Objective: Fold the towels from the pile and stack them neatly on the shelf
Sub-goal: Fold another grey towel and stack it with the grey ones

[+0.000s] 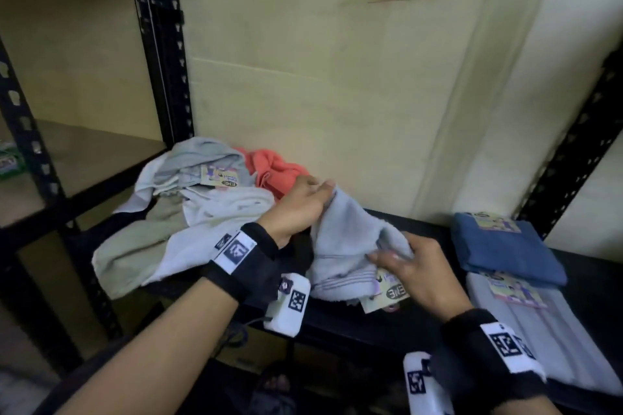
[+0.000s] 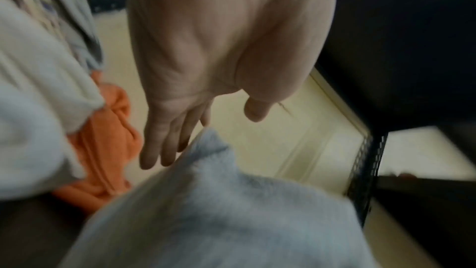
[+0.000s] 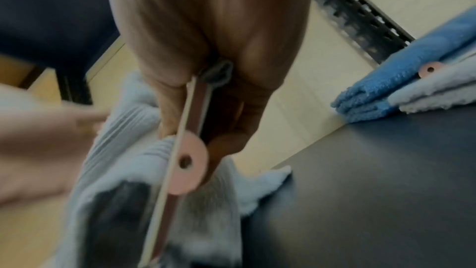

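My left hand point(image 1: 296, 204) pinches the upper corner of a pale grey-blue towel point(image 1: 344, 246), thumb and fingers closed on the cloth; in the left wrist view the fingers point(image 2: 165, 142) lie nearly straight against that corner, so the grip there is light. My right hand point(image 1: 413, 271) curls over the towel's lower bunched edge and its paper label point(image 1: 387, 293), holding both; the right wrist view shows the label's card and a pink ring point(image 3: 189, 165) pressed under my fingers. The towel hangs crumpled between my two hands, its lower part resting on the black shelf point(image 1: 354, 320). To my left lies the unfolded pile point(image 1: 188, 212) of grey and white towels, with an orange towel point(image 1: 274, 168) behind it against the wall. To my right, a folded blue towel point(image 1: 505, 251) sits partly on top of a folded light grey towel point(image 1: 526, 330), both labelled, on the same shelf.
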